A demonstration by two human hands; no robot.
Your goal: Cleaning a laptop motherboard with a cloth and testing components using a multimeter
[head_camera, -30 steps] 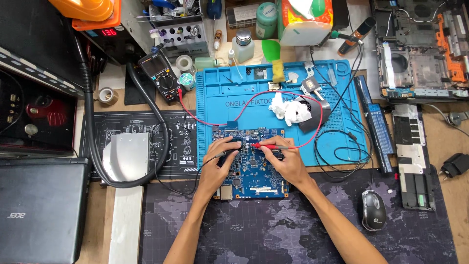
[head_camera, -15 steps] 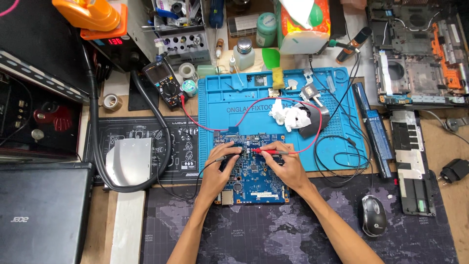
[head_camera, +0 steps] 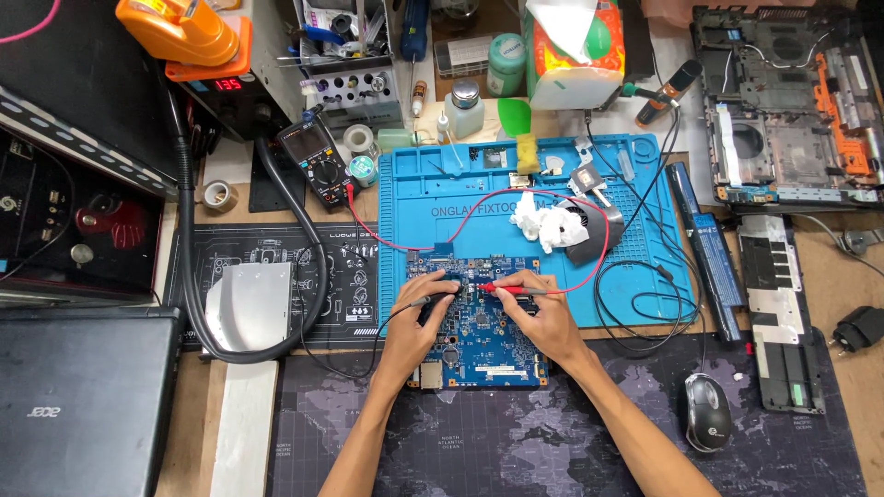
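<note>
Probing the blue rectangular circuit board (head_camera: 479, 322), which lies flat at the near edge of the blue silicone work mat (head_camera: 645, 184) and overlaps onto the dark map-printed desk mat (head_camera: 516, 442), calls for steady tips more than force. The left hand (head_camera: 416, 324) is closed in a pinch around a black pen-shaped test probe (head_camera: 425, 300), its heel resting on the board's left half, and the right hand (head_camera: 545, 317) is closed the same way around a red pen-shaped test probe (head_camera: 511, 290) lying nearly level and pointing left. Both tips meet the board close together near its top middle; the exact contact points are too small to make out. A thin red lead wire (head_camera: 516, 198) loops over the blue mat, past a crumpled white tissue (head_camera: 550, 225), to the black handheld multimeter (head_camera: 318, 166) that leans beyond the mat's far left corner. Doing this well, I judge, means keeping both wrists braced on the board or mat, holding each tip on a single pad so it cannot bridge neighbours, keeping the lead slack, and glancing at the meter without shifting either hand.
</note>
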